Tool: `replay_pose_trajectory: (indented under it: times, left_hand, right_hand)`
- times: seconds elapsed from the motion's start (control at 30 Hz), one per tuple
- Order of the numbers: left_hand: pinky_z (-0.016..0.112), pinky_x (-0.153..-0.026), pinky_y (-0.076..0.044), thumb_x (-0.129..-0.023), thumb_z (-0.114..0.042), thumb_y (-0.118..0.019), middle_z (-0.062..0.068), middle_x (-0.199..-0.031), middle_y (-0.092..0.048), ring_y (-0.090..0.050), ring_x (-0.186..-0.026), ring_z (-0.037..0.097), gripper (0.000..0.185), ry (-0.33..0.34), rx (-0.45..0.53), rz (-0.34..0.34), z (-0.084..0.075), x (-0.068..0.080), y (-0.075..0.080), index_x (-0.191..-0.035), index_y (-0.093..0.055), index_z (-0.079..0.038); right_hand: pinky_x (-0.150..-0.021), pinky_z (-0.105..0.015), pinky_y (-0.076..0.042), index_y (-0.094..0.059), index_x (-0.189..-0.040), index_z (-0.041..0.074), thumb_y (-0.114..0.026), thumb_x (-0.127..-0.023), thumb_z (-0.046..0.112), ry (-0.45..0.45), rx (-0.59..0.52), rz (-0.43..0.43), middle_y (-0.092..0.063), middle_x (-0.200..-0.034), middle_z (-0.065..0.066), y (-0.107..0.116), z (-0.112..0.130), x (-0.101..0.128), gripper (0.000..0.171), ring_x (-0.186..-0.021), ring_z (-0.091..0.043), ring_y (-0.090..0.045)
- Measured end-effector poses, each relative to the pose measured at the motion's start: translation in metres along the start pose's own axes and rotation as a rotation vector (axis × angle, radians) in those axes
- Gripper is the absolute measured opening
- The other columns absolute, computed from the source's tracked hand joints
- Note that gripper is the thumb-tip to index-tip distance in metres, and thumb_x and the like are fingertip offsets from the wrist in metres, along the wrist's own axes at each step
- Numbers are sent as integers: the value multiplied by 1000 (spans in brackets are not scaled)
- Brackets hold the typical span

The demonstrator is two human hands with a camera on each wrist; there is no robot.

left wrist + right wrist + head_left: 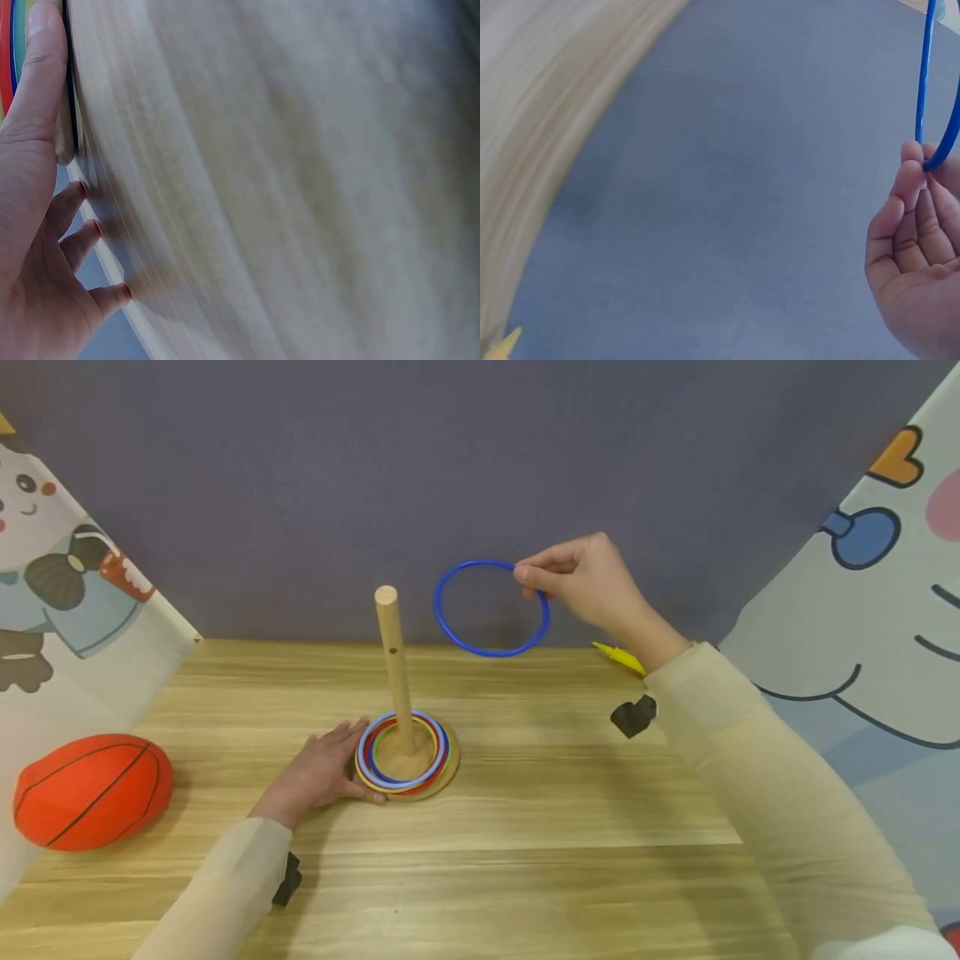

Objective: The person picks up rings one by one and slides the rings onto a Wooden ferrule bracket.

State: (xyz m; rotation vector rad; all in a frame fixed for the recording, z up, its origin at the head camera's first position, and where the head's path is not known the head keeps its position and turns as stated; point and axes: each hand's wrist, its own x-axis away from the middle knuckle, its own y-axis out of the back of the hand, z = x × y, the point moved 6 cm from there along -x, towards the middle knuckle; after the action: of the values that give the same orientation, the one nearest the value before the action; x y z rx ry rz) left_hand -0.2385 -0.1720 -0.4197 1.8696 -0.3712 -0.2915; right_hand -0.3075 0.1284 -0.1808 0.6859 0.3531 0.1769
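A wooden ring-toss stand (pixel 397 664) stands upright on the table, with several coloured rings (pixel 396 787) lying around the foot of its peg. At the left of its round base, my left hand (pixel 322 772) grips the rim, thumb along the front and fingers toward the back. The left wrist view shows the thumb (pixel 46 75) against the base edge and other fingertips touching the table. Up and to the right of the peg, my right hand (pixel 588 581) pinches a blue ring (pixel 491 653) between thumb and fingers. This ring hangs in the air, apart from the peg.
A red-orange basketball (pixel 93 792) lies on the table (pixel 525 885) at the left. Near the back edge, a pointed yellow object (pixel 618 657) is partly hidden by my right wrist. A grey panel (pixel 337 485) rises behind the table, with cartoon-printed panels on both sides.
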Motion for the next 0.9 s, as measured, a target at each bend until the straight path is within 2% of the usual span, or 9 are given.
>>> replay_pose_trajectory:
  times: [0.2, 0.47, 0.7, 0.9]
  left_hand:
    - [66, -98, -20, -52, -70, -69, 17, -143, -31, -27, -129, 39, 121, -8, -4, -7, 0, 0, 0, -142, -25, -1]
    - [65, -98, -20, -52, -73, -65, 16, -144, -29, -26, -130, 38, 122, -8, -7, -5, 3, 1, -2, -142, -25, -2]
    - [65, -99, -19, -51, -72, -66, 15, -145, -28, -26, -130, 39, 121, -9, 0, -8, 3, 0, -4, -142, -26, -2]
    - [65, -99, -19, -51, -70, -68, 16, -145, -28, -26, -130, 39, 121, -3, -4, -13, 2, 0, -3, -142, -26, -1]
  right_hand:
    - [-72, -28, -53, -73, -95, 15, -68, -75, 41, 35, -71, 7, -69, -79, -5, -2, 27, -8, 33, -81, -17, -64]
    - [-73, -27, -53, -73, -94, 12, -69, -78, 34, 80, -135, 32, -68, -76, -5, -20, 52, -19, 28, -78, -14, -65]
    - [-71, -29, -53, -73, -91, 13, -70, -77, 35, 89, -153, 57, -68, -75, -5, -45, 52, -25, 26, -75, -13, -65]
    - [-65, -27, -53, -73, -89, 15, -67, -80, 35, 100, -102, 75, -68, -72, 1, -69, 39, -22, 23, -72, -12, -64]
